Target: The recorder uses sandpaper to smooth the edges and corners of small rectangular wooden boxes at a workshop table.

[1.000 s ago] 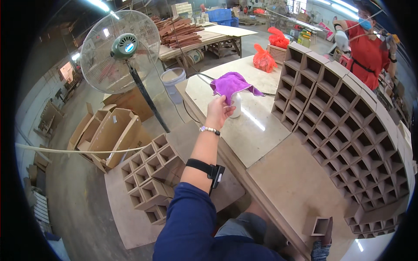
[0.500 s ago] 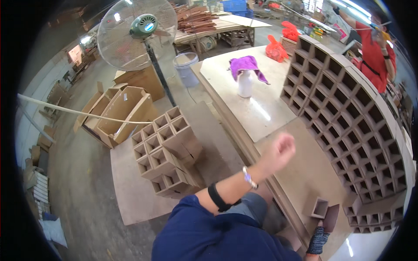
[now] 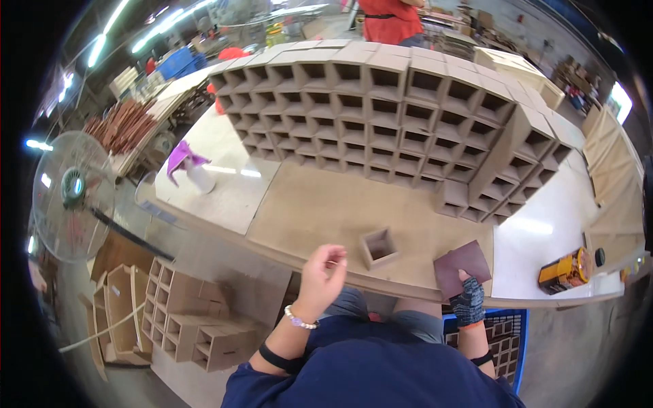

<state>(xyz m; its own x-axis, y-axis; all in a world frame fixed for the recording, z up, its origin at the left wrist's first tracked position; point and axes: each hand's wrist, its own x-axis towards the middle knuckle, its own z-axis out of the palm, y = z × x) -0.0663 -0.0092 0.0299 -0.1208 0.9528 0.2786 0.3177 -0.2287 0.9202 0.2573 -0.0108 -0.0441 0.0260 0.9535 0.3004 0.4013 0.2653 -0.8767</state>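
Note:
My bare left hand (image 3: pixel 321 280), a beaded bracelet on its wrist, hovers at the table's near edge. Its fingers are loosely curled, with a gap to the thumb and nothing visible in between. Just right of it, a small open brown box (image 3: pixel 379 247) rests on the table. In a grey fingerless glove, my right hand (image 3: pixel 469 299) is shut on a dark maroon sheet (image 3: pixel 462 266) that looks like sandpaper, thumb on top. Beyond both hands stands a curved wall of stacked open boxes (image 3: pixel 354 129), with a single box (image 3: pixel 451 196) at its foot.
An orange-and-black container (image 3: pixel 564 270) stands at the table's right end. Left are a white bottle (image 3: pixel 202 180) under a purple cloth (image 3: pixel 182 162), a fan (image 3: pixel 73 194) and more boxes (image 3: pixel 178 319) low down. A blue crate (image 3: pixel 520 343) sits below; a person in red (image 3: pixel 391 24) stands behind.
My view has swung right, toward the box wall. My left hand has come from over the table to its near edge, fingers looser. The maroon sheet stays in my right hand, now lying flatter.

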